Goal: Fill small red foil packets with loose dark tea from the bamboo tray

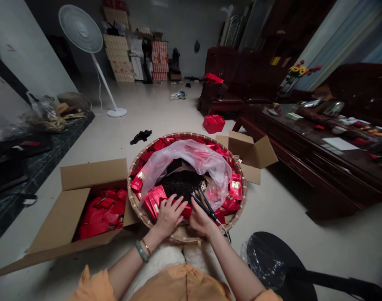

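Orange sleeves: at the near edge, with both forearms reaching forward from them.
Left hand (pixel 168 215): fingers spread over a red packet (pixel 186 211); its thumb is hidden, so whether it pinches cannot be told.
Right hand (pixel 199 219): curled around a black tool (pixel 209 210), facing the left hand; what its hidden fingertips press cannot be told.
Red packet: between the hands, partly covered by the left fingers.
Black tool: its two arms stand apart at the tips, pointing away from the wrist; a white cord trails beside the right wrist.
Handling: best judged as steadying the packet flat with the left fingers, keeping fingertips out from between the tool's arms and the cord slack.
Basket (pixel 243 196): under and around the hands, its woven rim circling the red packets inside.
Plastic bag (pixel 191 150): just beyond the hands, open over dark loose leaves (pixel 178 184); a light touch there should avoid spilling them.
Left cardboard box (pixel 57 215): left of the left hand, flaps open, holding more red packets.
Right cardboard box (pixel 241 146): beyond the right hand, outside the basket, open.
Red box (pixel 214 124): on the floor farther ahead.
White fan (pixel 80 29): far ahead, to the left.
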